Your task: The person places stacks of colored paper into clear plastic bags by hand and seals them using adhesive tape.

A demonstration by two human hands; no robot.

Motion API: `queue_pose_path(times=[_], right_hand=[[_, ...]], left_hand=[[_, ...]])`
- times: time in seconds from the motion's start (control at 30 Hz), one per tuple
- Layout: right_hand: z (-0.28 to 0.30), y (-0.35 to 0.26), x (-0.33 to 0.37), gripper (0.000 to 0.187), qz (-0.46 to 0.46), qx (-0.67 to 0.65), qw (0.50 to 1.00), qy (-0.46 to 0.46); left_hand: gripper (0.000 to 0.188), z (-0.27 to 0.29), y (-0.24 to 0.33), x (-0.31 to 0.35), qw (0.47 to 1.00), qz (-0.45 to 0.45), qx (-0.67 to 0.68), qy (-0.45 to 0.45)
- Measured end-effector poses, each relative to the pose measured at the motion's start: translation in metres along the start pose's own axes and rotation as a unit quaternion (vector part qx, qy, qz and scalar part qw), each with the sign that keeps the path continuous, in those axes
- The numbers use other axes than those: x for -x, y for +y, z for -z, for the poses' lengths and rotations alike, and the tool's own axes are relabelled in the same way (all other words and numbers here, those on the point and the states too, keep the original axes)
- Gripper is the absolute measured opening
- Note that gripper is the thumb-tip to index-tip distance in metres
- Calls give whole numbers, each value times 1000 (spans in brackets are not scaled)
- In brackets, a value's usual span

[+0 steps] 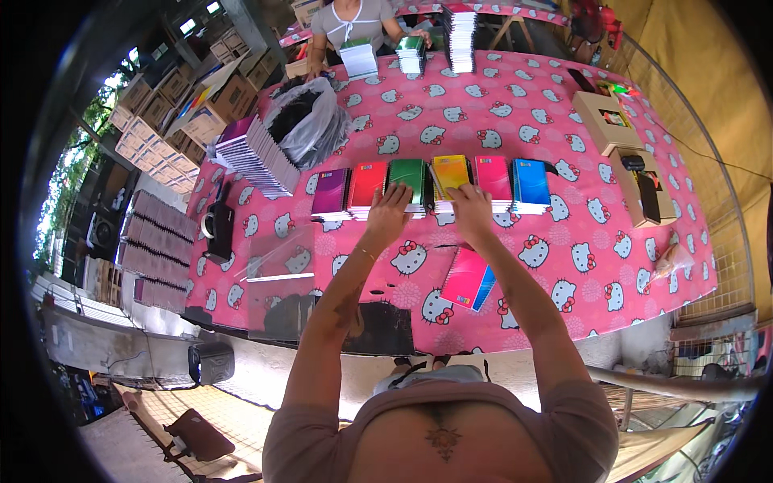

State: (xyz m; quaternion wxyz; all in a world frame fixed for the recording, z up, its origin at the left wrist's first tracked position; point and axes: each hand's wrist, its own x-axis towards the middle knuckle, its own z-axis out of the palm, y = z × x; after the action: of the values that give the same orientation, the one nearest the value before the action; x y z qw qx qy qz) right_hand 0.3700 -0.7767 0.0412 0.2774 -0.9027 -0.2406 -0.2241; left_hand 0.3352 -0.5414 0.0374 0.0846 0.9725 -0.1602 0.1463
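A row of spiral notebook stacks lies before me, purple [330,187], red [367,183], green [408,174], yellow [450,171], pink [493,179] and blue [531,183]. My left hand [390,211] rests with fingers stretched over the near edges of the red and green stacks, holding nothing. At the yellow stack, my right hand [472,211] grips the near edge of the top yellow notebook, which sits slightly askew. Between my forearms, a pink notebook [464,278] overlaps a blue notebook [486,290] on the table.
On the pink patterned tablecloth [588,266] stand a tall notebook stack [256,157], a plastic bag [310,121], a clear sheet [280,262] and a black case [217,229]. Cardboard boxes [608,121] line the right. Across the table, a person [354,24] handles green notebooks [411,55].
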Motion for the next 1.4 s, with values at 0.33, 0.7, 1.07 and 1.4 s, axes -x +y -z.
queue_pose_path(times=[0.33,0.7,1.07,1.4], right_hand=[[64,52,153,25,-23,-224,970,-93],[58,54,138,30,-21,-203,960,-192],[64,72,102,49,-67,-98,991,-57],[51,87,46,36,93,50,994,17]], left_hand=[[40,72,-19,39,988,-2,-51,146],[29,23,124,21,952,52,284,-98],[60,-22,130,76,955,-170,229,-84],[68,-3,-12,2,999,42,-18,13]])
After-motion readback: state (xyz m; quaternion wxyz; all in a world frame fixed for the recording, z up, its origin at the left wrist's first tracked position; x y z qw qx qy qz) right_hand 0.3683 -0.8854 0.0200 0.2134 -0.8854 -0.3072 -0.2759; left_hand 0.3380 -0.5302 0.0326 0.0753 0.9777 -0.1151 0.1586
